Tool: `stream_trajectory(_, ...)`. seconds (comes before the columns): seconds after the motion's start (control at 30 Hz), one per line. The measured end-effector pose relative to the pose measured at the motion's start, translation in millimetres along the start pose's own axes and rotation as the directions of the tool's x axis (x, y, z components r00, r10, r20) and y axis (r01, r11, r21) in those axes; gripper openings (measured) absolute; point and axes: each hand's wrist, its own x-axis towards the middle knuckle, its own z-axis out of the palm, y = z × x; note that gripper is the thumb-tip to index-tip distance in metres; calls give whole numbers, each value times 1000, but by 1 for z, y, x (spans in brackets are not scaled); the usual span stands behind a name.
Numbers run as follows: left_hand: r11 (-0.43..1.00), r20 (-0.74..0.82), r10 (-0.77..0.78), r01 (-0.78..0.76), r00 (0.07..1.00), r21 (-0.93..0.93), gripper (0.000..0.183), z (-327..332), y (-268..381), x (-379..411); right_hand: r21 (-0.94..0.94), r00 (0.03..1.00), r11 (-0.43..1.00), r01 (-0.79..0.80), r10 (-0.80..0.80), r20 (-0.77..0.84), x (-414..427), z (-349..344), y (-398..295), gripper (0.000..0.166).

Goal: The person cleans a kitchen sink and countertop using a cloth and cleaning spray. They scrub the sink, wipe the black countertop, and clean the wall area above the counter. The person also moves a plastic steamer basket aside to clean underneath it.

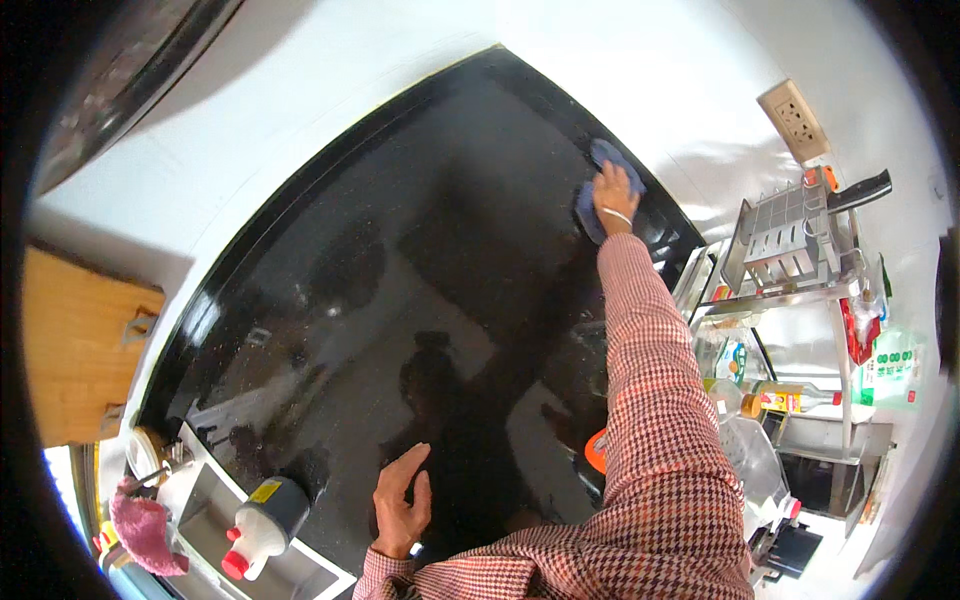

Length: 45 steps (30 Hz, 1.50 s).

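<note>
My right hand presses a blue cloth flat against the glossy black countertop, close to the right-hand wall. Parts of the cloth stick out on both sides of the fingers, and a pale band circles the wrist. My left hand hovers near the front of the counter, thumb apart from the fingers, with nothing in it. Beyond the left hand's outer side, a dark jug with a white top and red cap stands by the sink.
On the right, a metal rack carries a cutlery holder, a black-handled knife and bottles. A wall socket is above it. A pink cloth hangs by the tap. An orange object is partly hidden by my right sleeve.
</note>
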Motion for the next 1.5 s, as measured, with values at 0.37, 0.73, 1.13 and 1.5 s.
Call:
stream_trajectory(0.37, 994, -18, -23, 21, 1000, -109, 30, -30, -48, -60, -499, 879, 795, -345, 460, 124, -51, -22, 128, 42)
stream_trajectory(0.73, 986, -22, 136, -137, 991, -97, 28, -54, -56, -97, -169, 694, 681, -712, 720, -24, -135, -56, 45, 67)
stream_trajectory(1.13, 990, -37, 93, -96, 995, -105, 27, -70, -62, -126, -163, 912, 912, -377, 396, 106, -167, -52, -75, 66)
stream_trajectory(1.5, 994, -5, 27, -27, 1000, -110, 27, -39, -55, -98, -28, 787, 786, 618, -617, 30, -157, -36, -192, 53)
